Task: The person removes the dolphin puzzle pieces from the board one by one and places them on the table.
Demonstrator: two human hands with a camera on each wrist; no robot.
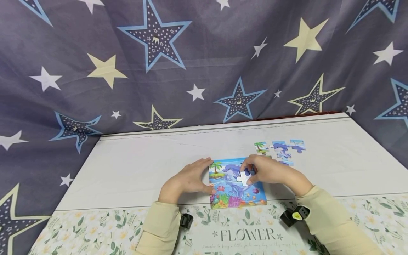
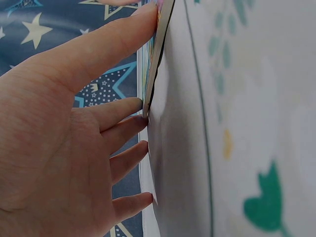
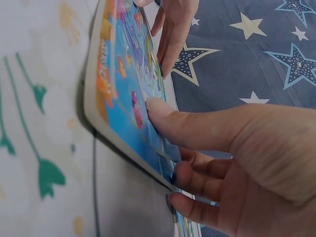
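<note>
A dolphin jigsaw puzzle (image 1: 237,191) lies on the table in its flat board, with a pale piece-shaped patch (image 1: 244,178) in its upper right. My left hand (image 1: 190,179) is spread along the left edge, its thumb on the lower part and its fingertips at the upper corner. In the left wrist view those fingers (image 2: 126,128) reach the board's edge nearly straight. Over the patch, my right hand (image 1: 267,170) pinches a puzzle piece between thumb and fingers. Most of that piece is hidden by the hand; its blue edge (image 3: 170,150) shows in the right wrist view.
Several loose puzzle pieces (image 1: 281,147) lie behind the right hand, some partly covered by it. A white and floral cloth (image 1: 127,191) covers the table. Behind it hangs a dark star-patterned curtain (image 1: 204,63).
</note>
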